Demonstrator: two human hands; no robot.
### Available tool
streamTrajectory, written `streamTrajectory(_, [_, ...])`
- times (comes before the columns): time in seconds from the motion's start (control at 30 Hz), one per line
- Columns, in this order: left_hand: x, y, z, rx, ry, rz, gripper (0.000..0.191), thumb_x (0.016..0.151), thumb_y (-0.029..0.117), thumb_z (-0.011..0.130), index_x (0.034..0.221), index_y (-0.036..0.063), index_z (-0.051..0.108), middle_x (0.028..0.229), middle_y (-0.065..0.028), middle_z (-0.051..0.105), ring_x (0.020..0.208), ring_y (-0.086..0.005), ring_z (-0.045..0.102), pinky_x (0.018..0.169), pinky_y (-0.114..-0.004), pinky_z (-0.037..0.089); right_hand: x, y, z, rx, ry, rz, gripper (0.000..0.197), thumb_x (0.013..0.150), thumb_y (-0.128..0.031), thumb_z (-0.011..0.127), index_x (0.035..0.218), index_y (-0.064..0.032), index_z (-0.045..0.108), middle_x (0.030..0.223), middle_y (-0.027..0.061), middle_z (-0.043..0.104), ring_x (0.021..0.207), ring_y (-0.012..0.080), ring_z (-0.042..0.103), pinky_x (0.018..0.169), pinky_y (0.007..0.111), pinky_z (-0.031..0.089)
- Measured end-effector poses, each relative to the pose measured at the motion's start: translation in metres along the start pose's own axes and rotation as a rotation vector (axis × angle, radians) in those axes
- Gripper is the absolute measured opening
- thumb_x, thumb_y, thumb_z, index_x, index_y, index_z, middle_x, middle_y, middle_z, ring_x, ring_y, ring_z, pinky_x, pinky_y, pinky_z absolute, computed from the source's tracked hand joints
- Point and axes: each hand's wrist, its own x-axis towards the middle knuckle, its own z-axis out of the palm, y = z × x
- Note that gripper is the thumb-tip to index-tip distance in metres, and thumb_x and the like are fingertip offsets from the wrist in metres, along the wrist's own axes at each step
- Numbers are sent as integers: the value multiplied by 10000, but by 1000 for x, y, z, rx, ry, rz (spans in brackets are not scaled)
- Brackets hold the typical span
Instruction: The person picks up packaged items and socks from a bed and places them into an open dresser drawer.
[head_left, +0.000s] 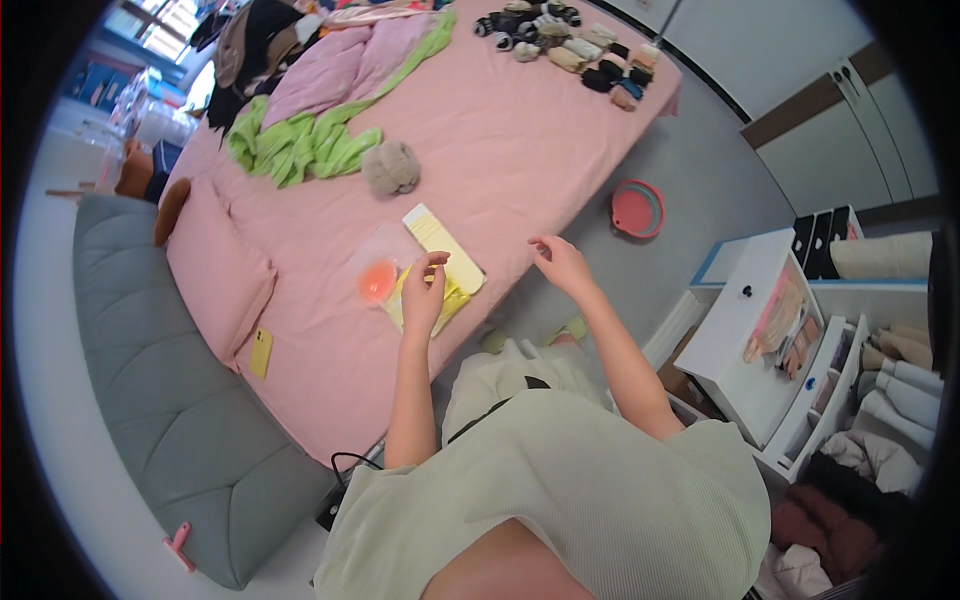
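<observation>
My left hand hovers over the near side of the bed, its fingers loosely bent and nothing visible in its grasp. Below it lies a shiny yellow packet, partly hidden by the hand. A long pale-yellow flat box rests against the packet. On the left is a round orange-pink item with clear plastic around it. My right hand hangs in the air by the bed's edge, fingers curled and apart from the thumb, with no object seen in it.
A pink-sheeted bed bears several rolled socks, a fluffy grey item, a green-edged blanket and a yellow phone. A pink basin stands on the floor. At right, a white drawer sticks out beside folded clothes.
</observation>
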Motion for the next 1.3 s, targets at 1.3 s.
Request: streamTrajectory(1.3, [-16,-179,74,-186,-148,-474,351,822,82,469,1172,81,488,1071,-97,550,811,-153,578,722,-262,458,60,107,201,-117,-528,185,411,713,-168,566,1090,-7,547,774,100,609,682,186,594,635,301,476])
